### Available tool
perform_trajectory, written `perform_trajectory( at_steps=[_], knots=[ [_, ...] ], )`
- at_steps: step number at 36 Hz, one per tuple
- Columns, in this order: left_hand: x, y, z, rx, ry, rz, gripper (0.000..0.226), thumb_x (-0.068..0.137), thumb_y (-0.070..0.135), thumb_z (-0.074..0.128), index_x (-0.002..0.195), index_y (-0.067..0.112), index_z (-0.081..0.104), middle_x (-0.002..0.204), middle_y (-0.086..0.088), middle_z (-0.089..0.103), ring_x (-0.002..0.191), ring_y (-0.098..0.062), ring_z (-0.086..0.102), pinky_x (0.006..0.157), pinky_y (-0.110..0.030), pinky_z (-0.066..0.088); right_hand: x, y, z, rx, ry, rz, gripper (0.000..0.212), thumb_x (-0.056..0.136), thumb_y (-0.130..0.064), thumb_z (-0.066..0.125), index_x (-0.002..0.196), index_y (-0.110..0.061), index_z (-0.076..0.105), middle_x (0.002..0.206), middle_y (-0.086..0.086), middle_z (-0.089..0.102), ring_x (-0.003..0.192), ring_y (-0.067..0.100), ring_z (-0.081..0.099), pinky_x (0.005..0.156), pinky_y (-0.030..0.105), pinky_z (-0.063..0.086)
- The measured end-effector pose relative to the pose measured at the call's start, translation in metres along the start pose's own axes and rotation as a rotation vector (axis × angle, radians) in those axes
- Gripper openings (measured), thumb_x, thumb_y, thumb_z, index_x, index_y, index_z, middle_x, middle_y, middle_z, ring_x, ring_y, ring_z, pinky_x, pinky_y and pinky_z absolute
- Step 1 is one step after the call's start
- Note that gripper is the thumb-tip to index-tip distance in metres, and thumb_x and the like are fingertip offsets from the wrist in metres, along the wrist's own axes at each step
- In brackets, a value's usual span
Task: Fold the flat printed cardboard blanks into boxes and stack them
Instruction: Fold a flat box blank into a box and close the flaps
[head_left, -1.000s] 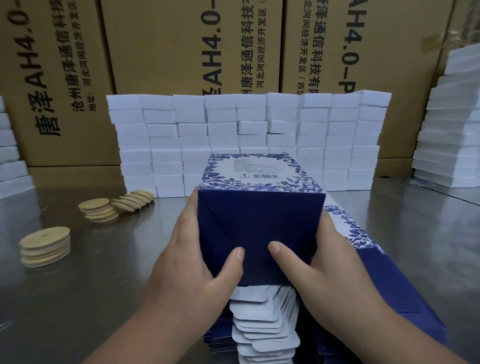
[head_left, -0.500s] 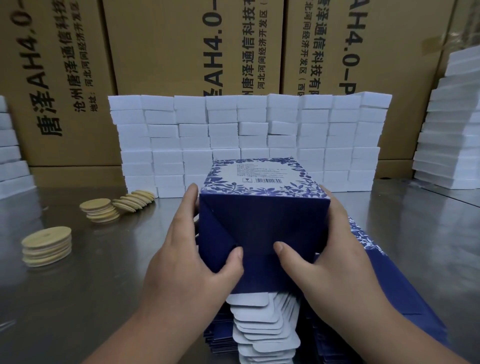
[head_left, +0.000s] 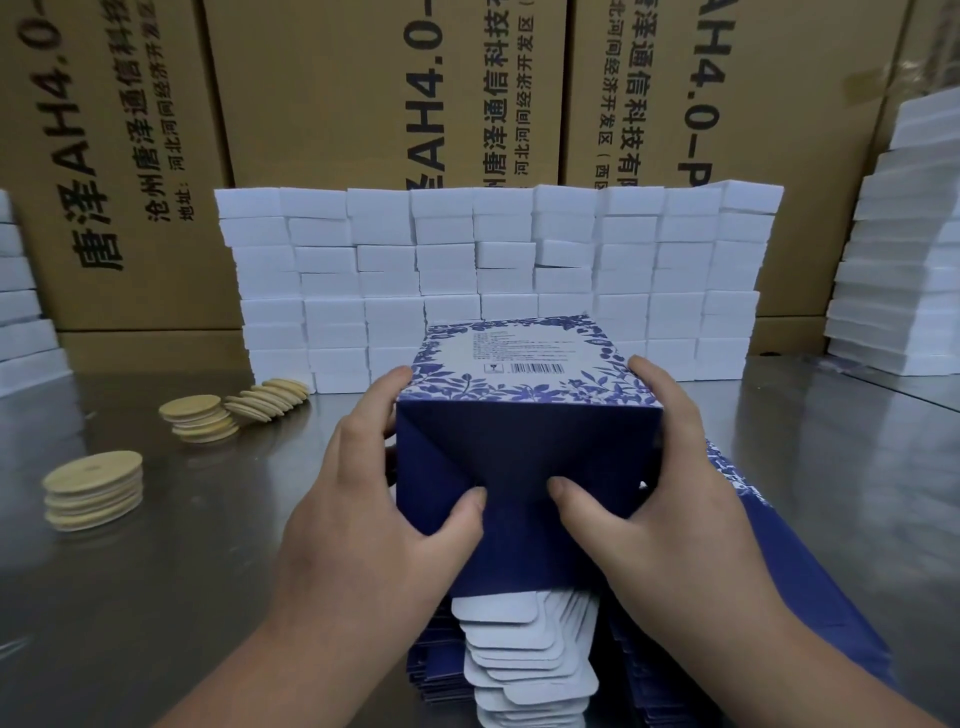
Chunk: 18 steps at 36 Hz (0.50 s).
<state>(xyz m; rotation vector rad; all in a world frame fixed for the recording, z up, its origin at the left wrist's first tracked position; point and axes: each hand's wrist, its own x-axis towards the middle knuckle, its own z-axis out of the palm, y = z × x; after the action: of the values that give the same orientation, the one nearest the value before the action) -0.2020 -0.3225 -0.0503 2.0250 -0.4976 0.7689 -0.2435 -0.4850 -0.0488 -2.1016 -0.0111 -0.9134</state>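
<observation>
We grip the blue box (head_left: 522, 441) in our left hand (head_left: 363, 512) and right hand (head_left: 675, 519), above the flat blanks (head_left: 519, 652).

Dim, soft focus; glare on table (head_left: 810, 467)

- The left hand (head_left: 374, 519) reaches round the left side of the box (head_left: 524, 457); most of its fingers are lost behind that side.
- The right hand (head_left: 675, 519) likewise: its fingers vanish past the box's right side.
- Both forearms are cut off by the bottom edge.
- The print on the box top, beyond the thumbs, is too small to read.
- The flat blanks (head_left: 519, 649) under the hands are partly covered and cut off below.
- The cartons (head_left: 363, 104) far beyond the hands: lettering cut off at the top and hidden behind the white blocks (head_left: 493, 249).
- The white stack (head_left: 904, 260) right of the right hand is blurred and runs off the edge.
</observation>
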Motion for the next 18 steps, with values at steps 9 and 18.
perform_trajectory(
  at_steps=[9, 18],
  knots=[
    [-0.0031, -0.002, 0.0044, -0.062, 0.07, 0.017, 0.078, 0.052, 0.042, 0.07, 0.111, 0.06, 0.023, 0.098, 0.034, 0.046, 0.083, 0.013, 0.05, 0.073, -0.028, 0.042, 0.0005, -0.0057, -0.0001, 0.006, 0.011, -0.04, 0.073, 0.055, -0.05, 0.061, 0.097, -0.084, 0.012, 0.095, -0.056, 0.042, 0.091, -0.02, 0.048, 0.066, 0.012, 0.038],
    [-0.0042, 0.0, 0.0043, -0.071, 0.085, 0.015, 0.075, 0.052, 0.043, 0.071, 0.11, 0.055, 0.024, 0.097, 0.029, 0.049, 0.08, -0.004, 0.057, 0.072, -0.034, 0.047, 0.0012, -0.0049, 0.0001, 0.026, 0.029, -0.063, 0.068, 0.056, -0.048, 0.062, 0.094, -0.082, 0.016, 0.096, -0.053, 0.045, 0.088, -0.023, 0.049, 0.065, 0.014, 0.038]
  ],
)
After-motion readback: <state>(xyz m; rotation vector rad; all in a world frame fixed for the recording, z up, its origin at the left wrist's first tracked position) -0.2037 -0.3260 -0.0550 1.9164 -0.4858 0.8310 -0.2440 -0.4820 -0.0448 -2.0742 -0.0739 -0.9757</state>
